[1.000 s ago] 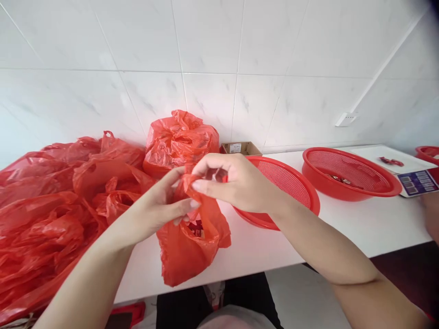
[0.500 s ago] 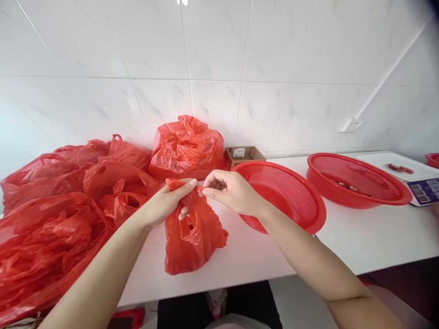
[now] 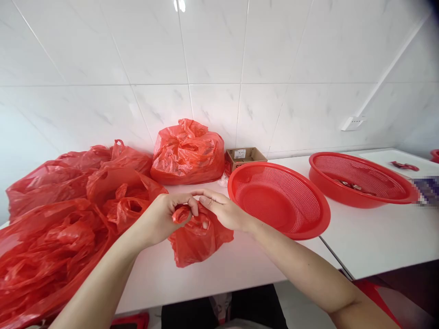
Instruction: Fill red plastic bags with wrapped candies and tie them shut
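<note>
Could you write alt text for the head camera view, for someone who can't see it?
Two hands, left hand and right hand, grip the top of a small red plastic bag on a white table, beside piled red bags and red mesh baskets.

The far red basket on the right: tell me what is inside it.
Inside the far red basket lie a few small dark-and-red pieces on its mesh floor, too small to identify. Its near wall hides part of the floor. The nearer basket shows nothing inside.
</note>
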The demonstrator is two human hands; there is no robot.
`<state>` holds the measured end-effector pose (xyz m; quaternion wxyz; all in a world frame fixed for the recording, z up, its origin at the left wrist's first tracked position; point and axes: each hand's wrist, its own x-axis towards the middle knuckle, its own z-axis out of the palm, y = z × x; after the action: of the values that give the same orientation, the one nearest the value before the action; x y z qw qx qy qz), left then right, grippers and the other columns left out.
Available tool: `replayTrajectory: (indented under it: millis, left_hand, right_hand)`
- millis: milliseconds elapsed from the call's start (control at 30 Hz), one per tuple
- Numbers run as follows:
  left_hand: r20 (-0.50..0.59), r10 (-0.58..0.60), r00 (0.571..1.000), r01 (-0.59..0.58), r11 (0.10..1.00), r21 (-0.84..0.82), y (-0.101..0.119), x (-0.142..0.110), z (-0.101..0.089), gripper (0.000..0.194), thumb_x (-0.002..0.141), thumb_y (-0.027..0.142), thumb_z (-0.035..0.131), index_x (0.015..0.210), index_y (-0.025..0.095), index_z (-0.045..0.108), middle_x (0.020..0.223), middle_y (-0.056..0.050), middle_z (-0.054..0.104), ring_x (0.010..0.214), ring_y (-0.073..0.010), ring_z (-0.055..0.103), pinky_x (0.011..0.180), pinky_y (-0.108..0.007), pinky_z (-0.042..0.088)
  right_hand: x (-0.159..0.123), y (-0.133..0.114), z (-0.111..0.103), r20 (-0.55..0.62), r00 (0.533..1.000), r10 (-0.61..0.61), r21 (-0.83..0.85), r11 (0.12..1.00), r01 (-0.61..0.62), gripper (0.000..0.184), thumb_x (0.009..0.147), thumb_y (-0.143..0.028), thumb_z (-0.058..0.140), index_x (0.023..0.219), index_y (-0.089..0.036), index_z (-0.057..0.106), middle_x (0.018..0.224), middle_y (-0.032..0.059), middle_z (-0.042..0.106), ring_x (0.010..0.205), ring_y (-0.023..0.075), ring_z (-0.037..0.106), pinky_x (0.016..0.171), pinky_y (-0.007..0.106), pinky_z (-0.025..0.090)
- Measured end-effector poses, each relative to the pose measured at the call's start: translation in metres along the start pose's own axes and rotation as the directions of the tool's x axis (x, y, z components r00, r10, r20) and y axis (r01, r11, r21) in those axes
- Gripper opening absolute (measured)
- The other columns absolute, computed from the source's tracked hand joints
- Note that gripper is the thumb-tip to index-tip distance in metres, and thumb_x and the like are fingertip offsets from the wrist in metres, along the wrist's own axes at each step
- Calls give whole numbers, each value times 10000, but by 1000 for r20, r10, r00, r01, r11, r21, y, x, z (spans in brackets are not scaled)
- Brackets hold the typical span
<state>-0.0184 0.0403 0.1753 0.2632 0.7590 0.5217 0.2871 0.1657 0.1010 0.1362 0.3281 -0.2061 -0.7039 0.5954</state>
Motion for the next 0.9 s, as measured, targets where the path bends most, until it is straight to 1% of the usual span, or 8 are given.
replayTrajectory:
  millis: [67,167,267,433,533,667,767,900]
  left_hand:
    - [-183,67,981,-45,992,121,-5,2,8,196,736,43,468,751,186,602,622,41,589,557,-93,528,559,-206,424]
    - [-349,207,914,-146,971,192,-5,5,15,233,762,47,488,889,193,618,951,-18,682,786,-131,624,675,-234,486]
    - [-343,271,900,-220,959,179,-1,5,16,285,839,135,550,1080,233,666,1226,-45,635,1083,-186,618,883,-290,506]
    - [-402,166,901,-104,980,172,-10,-13,26,286,939,299,515,1167,253,682,1196,-46,692,1098,-213,634,965,-358,488]
    - [-455,202,867,-92,963,253,-23,-38,47,249,930,280,535,1109,233,702,1134,-56,718,1092,-233,623,959,-388,484]
    - [-449,219,866,-127,965,228,-33,-75,72,247,898,222,582,1111,260,700,1072,-44,727,1068,-230,622,883,-351,517]
    - [-510,79,857,-66,997,44,-34,-83,77,246,928,260,534,1105,276,704,1116,-57,699,1105,-241,601,924,-385,502]
    - [-579,-101,809,26,990,-137,-44,-69,83,290,957,354,478,1145,274,683,1325,-66,562,1256,-241,510,1054,-421,426]
  right_hand:
    - [0,3,1,-38,999,32,17,999,-32,347,992,-362,457,1313,-255,535,1060,30,655,963,141,636,862,300,520]
    - [-2,2,-3,28,1000,14,35,999,-15,324,983,-346,478,1288,-268,553,1034,11,649,935,126,634,839,278,517]
    - [-6,-4,-10,85,995,-48,-60,997,53,238,984,-368,470,1025,-208,641,913,1,640,849,116,612,783,262,496]
    - [-5,-17,-36,-65,991,-120,-367,926,88,372,985,-444,433,739,-184,534,802,-4,656,767,119,601,746,266,453]
    - [14,-11,-63,-174,981,-89,-531,847,-17,354,988,-398,429,731,-186,550,841,13,712,808,131,641,772,266,439]
    - [43,9,-83,-255,966,40,-673,710,-207,323,968,-330,467,685,-189,532,805,0,725,751,131,647,694,244,406]
    - [51,14,-72,-235,971,38,-717,668,-200,328,987,-362,426,715,-201,517,797,-16,718,731,127,633,643,238,372]
    - [33,4,-34,-272,961,-45,-790,580,-196,320,1011,-384,344,768,-217,468,724,-8,656,673,144,591,580,254,307]
